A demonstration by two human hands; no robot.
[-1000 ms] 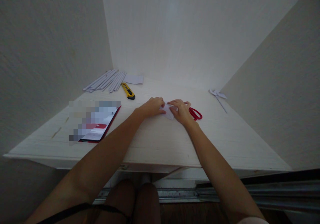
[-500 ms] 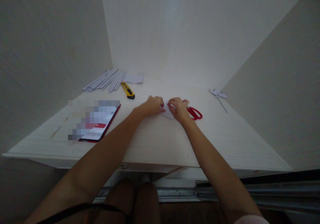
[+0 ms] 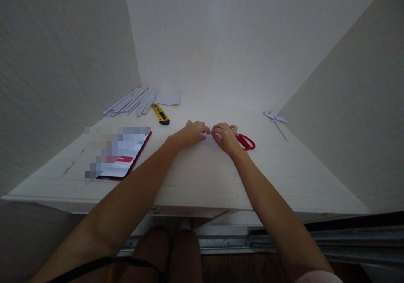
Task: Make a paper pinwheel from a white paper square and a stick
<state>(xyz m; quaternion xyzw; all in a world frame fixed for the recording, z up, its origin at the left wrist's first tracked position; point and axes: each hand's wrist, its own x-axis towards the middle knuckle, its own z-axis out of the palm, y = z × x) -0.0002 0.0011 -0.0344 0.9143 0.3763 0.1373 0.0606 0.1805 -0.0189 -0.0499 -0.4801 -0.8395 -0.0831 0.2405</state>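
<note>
A pale wood-grain table (image 3: 195, 177) fills a white-walled niche and carries everything; on its left lies a flat, red-edged tablet (image 3: 124, 156), its screen blurred; behind it, by the back corner, a fan of thin white paper rolls (image 3: 131, 102) lies side by side, with a flat white sheet (image 3: 168, 99) just beside them and a yellow cutter (image 3: 160, 114) with black ends lying at a slant in front. Near the middle, the left hand (image 3: 189, 133) rests knuckles up, fingers curled down, its tips pressing the left edge of a small folded white paper (image 3: 211, 141); the paper lies flat on the table between both hands, one pointed corner showing toward the viewer. The right hand (image 3: 225, 136) is likewise curled, fingertips pinching the paper's right part against the table; red-handled scissors (image 3: 246, 141) lie just beside it, partly hidden behind the fingers. Far right, near the wall, a small folded white paper shape (image 3: 277, 119) with a thin stem lies well apart.
</note>
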